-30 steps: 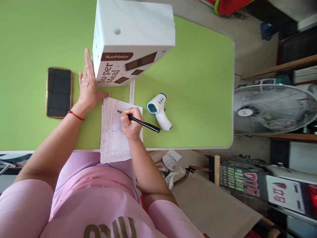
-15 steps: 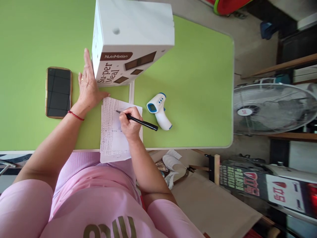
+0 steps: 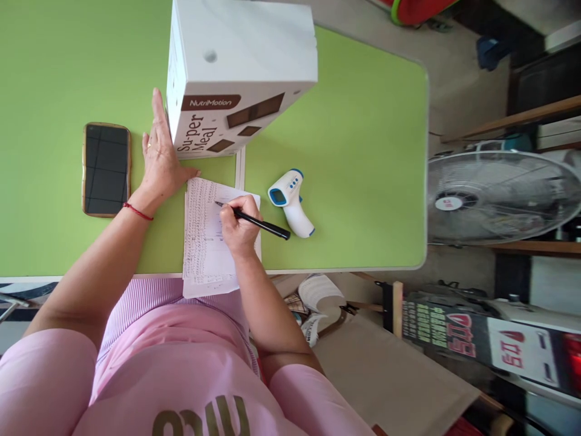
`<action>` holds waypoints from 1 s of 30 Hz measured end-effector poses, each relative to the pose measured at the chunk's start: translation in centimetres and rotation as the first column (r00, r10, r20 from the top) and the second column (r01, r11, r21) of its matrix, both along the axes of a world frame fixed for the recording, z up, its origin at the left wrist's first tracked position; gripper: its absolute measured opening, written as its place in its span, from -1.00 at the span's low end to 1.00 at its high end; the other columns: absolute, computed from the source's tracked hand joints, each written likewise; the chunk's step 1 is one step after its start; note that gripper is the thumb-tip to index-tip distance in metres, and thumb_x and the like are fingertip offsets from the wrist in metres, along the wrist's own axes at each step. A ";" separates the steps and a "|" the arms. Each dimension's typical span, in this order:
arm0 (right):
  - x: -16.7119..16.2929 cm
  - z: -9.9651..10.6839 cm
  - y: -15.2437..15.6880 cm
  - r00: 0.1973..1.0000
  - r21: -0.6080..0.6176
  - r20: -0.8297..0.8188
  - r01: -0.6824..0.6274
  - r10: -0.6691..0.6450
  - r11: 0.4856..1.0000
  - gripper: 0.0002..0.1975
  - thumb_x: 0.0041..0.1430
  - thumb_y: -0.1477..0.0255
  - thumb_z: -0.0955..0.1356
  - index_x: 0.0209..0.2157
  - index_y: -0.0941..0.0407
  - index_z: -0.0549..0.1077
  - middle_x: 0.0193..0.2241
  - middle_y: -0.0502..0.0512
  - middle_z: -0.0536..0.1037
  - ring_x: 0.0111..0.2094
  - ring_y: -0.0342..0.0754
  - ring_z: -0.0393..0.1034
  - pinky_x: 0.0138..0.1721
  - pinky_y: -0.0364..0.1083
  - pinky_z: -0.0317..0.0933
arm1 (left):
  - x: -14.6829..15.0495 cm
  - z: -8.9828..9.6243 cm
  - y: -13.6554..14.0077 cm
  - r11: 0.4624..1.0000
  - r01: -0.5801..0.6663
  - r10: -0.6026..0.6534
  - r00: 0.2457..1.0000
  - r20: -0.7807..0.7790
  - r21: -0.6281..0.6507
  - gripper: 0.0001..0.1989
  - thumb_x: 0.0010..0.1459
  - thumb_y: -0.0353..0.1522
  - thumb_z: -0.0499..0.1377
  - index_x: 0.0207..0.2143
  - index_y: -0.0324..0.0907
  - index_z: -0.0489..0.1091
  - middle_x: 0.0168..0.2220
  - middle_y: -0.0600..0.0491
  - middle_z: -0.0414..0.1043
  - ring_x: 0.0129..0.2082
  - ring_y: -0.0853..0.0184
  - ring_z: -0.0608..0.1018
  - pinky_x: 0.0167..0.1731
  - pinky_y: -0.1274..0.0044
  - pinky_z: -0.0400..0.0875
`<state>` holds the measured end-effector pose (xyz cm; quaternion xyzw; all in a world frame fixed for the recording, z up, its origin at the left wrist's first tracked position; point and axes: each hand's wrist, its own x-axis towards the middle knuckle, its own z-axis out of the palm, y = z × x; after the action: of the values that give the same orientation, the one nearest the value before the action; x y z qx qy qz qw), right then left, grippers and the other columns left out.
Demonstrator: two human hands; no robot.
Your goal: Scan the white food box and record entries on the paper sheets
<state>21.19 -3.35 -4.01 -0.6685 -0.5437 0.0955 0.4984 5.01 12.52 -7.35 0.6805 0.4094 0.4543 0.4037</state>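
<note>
Between the fingers of my right hand (image 3: pixel 240 225) is a black pen (image 3: pixel 267 226), its tip at a sheet of paper (image 3: pixel 206 242) covered on the left with rows of small handwriting. The sheets overhang the table's near edge. My left hand (image 3: pixel 162 154) lies with fingers stretched out, its thumb at the paper's upper left corner. Its fingers are along the left side of a white box (image 3: pixel 245 45) marked "NutriMotion Super Meal", which stands upright behind the paper. Whether they press on the box I cannot tell.
A phone (image 3: pixel 106 169) in a brown-edged case lies left on the green table (image 3: pixel 363 151). Right of the paper lies a white and blue infrared thermometer (image 3: pixel 291 203). Past the table's right edge are a large fan (image 3: pixel 499 197) and a beige chair (image 3: pixel 385 369).
The pen tip has shifted slightly to the right across the paper. My left hand stays in place, and the view has drifted very slightly.
</note>
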 end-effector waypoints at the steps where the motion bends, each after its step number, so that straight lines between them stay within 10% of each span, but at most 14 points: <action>1: 0.0 0.0 0.0 1.000 -0.004 -0.002 -0.004 0.004 1.000 -0.82 0.18 0.35 0.29 -0.48 0.03 0.25 -0.59 -0.12 0.28 -0.56 -0.18 0.17 -0.49 -0.15 0.14 | 0.0 0.0 0.0 1.000 0.000 0.000 1.000 -0.010 0.002 0.30 -0.08 -0.03 0.52 0.48 0.17 -0.28 0.55 0.10 -0.28 0.54 -0.12 -0.39 0.47 -0.03 -0.61; 30: 0.1 0.2 -0.1 0.999 -0.042 -0.016 -0.040 0.039 0.998 -0.78 0.22 0.29 0.29 -0.48 0.03 0.25 -0.57 -0.11 0.30 -0.53 -0.18 0.22 -0.46 -0.15 0.20 | 0.2 0.6 -0.2 0.999 -0.042 0.041 0.997 -0.060 -0.015 0.36 -0.25 -0.06 0.59 0.46 0.11 -0.17 0.54 0.03 -0.27 0.53 -0.23 -0.26 0.45 -0.06 -0.63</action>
<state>21.26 -3.44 -3.79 -0.6673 -0.5508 0.1221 0.4862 5.20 12.31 -6.73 0.6817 0.4392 0.4386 0.3872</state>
